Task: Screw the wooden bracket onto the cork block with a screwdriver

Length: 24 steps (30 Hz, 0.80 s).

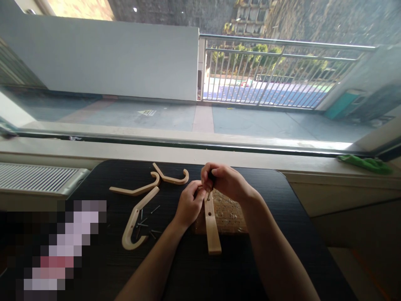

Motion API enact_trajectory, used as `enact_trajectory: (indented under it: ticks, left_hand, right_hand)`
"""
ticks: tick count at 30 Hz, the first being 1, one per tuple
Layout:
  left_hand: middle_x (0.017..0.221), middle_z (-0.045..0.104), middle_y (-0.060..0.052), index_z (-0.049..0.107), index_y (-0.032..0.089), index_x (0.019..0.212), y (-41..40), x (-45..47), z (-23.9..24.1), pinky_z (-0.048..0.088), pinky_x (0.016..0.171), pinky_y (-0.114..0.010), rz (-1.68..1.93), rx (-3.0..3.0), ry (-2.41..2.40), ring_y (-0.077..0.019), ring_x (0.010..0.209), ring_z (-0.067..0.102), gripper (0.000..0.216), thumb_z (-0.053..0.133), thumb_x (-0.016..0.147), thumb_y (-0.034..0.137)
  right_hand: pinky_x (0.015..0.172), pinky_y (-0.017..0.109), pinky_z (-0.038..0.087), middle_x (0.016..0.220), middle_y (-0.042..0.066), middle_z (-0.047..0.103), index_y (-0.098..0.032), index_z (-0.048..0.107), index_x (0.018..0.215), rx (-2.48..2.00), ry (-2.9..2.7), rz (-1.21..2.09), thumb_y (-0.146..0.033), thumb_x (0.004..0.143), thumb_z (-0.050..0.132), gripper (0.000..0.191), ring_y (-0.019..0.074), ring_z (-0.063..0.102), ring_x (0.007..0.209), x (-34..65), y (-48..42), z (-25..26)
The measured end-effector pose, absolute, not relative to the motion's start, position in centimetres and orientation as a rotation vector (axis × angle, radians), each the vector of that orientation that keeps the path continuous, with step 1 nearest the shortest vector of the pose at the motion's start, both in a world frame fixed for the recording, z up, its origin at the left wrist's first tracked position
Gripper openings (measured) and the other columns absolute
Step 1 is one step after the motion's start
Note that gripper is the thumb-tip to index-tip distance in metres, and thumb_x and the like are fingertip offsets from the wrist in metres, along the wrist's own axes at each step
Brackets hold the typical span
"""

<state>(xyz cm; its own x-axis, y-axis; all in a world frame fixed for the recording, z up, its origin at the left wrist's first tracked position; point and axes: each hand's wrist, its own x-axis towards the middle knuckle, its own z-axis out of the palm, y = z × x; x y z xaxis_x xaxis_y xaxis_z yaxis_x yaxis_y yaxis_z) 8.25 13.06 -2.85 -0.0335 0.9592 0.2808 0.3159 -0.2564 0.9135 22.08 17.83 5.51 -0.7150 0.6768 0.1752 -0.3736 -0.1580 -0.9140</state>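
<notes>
Wood piece (214, 238) lies over the brown board (230, 215) on the black table (290, 219), its near end passing the board's edge. Left hand (190, 202) is clamped on the far end; right hand (230, 179) is closed around a dark-handled tool (212, 176), pointing down to the wood. Three wooden hooks (129, 229) lie leftward, near loose screws (143, 225).

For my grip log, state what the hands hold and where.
The right hand grips a screwdriver by its handle; the left hand holds the drilled wooden piece near its far end.
</notes>
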Motion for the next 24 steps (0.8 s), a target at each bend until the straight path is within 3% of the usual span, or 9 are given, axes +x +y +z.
enact_trajectory:
  ticks: [14, 20, 24]
  left_hand:
    - [0.081, 0.066, -0.004, 0.062, 0.017, 0.073, 13.0, 8.3, -3.1, 0.051, 0.075, -0.03, 1.307, 1.509, 1.383, -0.02, 0.083, 0.063, 0.01, 0.054, 0.079, 0.019]
    - [0.079, 0.067, -0.003, 0.064, 0.016, 0.084, 13.0, 8.2, -3.4, 0.053, 0.077, -0.031, 1.305, 1.49, 1.374, -0.0225, 0.089, 0.066, 0.011, 0.055, 0.078, 0.018]
    - [0.089, 0.071, -0.006, 0.067, 0.015, 0.093, 12.8, 8.2, -3.2, 0.054, 0.075, -0.031, 1.335, 1.439, 1.372, -0.0232, 0.09, 0.067, 0.02, 0.056, 0.076, 0.015]
  right_hand:
    - [0.07, 0.026, 0.042, 0.08, 0.002, 0.06, -0.013, 0.066, 0.095, -0.354, -1.722, 1.85, -0.036, 0.094, 0.055, 0.025, 0.0127, 0.054, 0.075, 22.4, 17.2, 6.4]
    - [0.071, 0.027, 0.045, 0.08, 0.003, 0.061, -0.013, 0.068, 0.092, -0.434, -1.83, 1.733, -0.032, 0.093, 0.056, 0.022, 0.0135, 0.055, 0.075, 22.4, 16.7, 7.1]
    - [0.077, 0.029, 0.048, 0.091, 0.006, 0.065, -0.014, 0.07, 0.099, -0.441, -1.976, 1.721, -0.031, 0.094, 0.055, 0.023, 0.0155, 0.058, 0.085, 22.5, 16.3, 7.8]
